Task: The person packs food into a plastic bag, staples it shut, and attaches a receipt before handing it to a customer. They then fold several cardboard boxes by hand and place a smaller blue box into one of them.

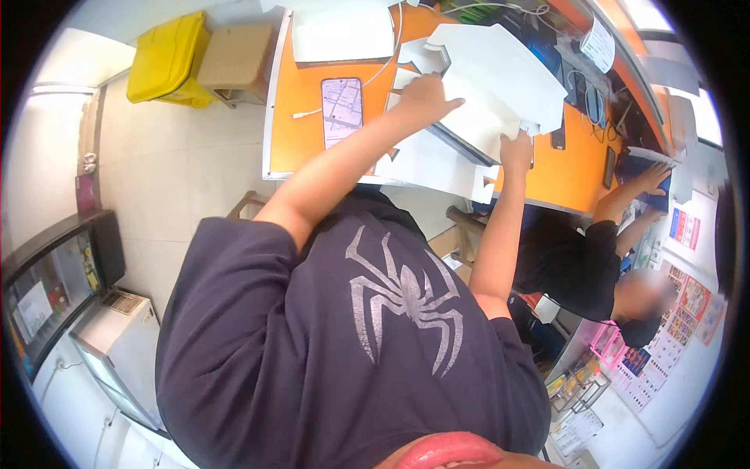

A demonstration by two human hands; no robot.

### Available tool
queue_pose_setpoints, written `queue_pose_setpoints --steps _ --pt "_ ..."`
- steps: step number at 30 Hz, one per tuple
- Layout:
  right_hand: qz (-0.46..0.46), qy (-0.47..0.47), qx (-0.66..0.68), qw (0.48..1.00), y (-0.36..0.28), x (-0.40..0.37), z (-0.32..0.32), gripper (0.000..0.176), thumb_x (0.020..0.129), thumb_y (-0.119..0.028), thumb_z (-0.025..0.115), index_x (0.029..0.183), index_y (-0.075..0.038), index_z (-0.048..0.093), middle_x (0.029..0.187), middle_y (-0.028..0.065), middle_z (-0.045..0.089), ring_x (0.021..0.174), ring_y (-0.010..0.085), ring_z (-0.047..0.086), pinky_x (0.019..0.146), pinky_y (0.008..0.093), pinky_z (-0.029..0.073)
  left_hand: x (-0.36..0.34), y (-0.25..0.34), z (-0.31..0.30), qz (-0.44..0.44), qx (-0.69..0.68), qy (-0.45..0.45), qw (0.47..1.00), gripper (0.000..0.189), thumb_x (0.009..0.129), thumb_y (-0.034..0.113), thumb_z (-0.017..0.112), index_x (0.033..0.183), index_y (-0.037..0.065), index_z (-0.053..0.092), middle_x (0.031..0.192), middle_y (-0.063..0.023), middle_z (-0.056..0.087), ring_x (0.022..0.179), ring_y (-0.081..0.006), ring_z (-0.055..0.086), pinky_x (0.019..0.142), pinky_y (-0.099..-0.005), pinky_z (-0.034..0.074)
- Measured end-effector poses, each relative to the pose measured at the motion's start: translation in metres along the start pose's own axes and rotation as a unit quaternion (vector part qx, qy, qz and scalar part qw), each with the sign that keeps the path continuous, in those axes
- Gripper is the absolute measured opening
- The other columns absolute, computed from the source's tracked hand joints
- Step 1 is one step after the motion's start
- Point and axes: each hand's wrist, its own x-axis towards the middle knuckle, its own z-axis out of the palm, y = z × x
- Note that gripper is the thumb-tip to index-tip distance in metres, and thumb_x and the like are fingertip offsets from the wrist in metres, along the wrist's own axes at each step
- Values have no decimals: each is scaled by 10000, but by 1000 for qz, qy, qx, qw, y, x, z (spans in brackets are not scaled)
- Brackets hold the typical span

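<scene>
A white cardboard box (484, 86), with its lid and flaps unfolded, lies across the edge of the orange table in front of me. My left hand (422, 100) grips its left side, the thumb stretched out over the inside and the other fingers partly hidden. At the near right corner, my right hand (516, 148) is closed on the box's side, fingers bent against the cardboard. A loose front flap (437, 164) hangs towards my body. Left of the box, a phone (342, 112) with a map-like picture on its screen lies near my left forearm.
Another white box (344, 35) stands on the orange table (301, 148), beside a white cable (383, 66). Cables and dark devices lie at the right. A person in black (574, 254) sits there, hands on a dark blue item (644, 176). A yellow bin (168, 59) stands far left.
</scene>
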Motion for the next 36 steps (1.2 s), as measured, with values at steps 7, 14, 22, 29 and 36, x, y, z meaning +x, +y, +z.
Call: queue_pose_setpoints --steps 7,14,22,29,36 --pt "56 43 -26 997 -17 -5 -3 267 788 -150 591 1003 9 582 955 215 629 930 383 588 802 444 463 27 4 25 45 121 116 985 113 742 9 558 831 -42 605 900 -186 570 848 -309 589 695 -365 521" --pt "51 115 27 992 -19 -20 6 236 805 -119 568 993 24 561 923 234 628 878 399 599 764 465 465 22 4 24 57 142 121 981 128 733 3 557 850 -31 594 893 -180 574 827 -298 595 670 -358 524" --pt "62 110 37 991 -17 -20 11 260 811 -120 567 1018 26 511 942 250 617 880 409 595 764 474 462 24 -5 27 75 87 143 983 165 777 8 467 917 -30 546 908 -190 582 821 -329 583 699 -402 494" --pt "86 36 -8 996 -5 -1 5 281 796 -190 601 969 28 567 944 242 622 901 405 596 783 460 472 30 -1 23 73 141 137 978 128 760 39 502 839 -22 582 839 -194 602 790 -323 604 691 -404 498" --pt "113 44 -45 992 -12 13 13 266 788 -202 608 940 16 609 939 207 637 896 375 610 773 453 478 46 6 25 79 152 118 978 70 672 -26 571 697 -1 632 743 -176 628 728 -311 638 626 -375 516"
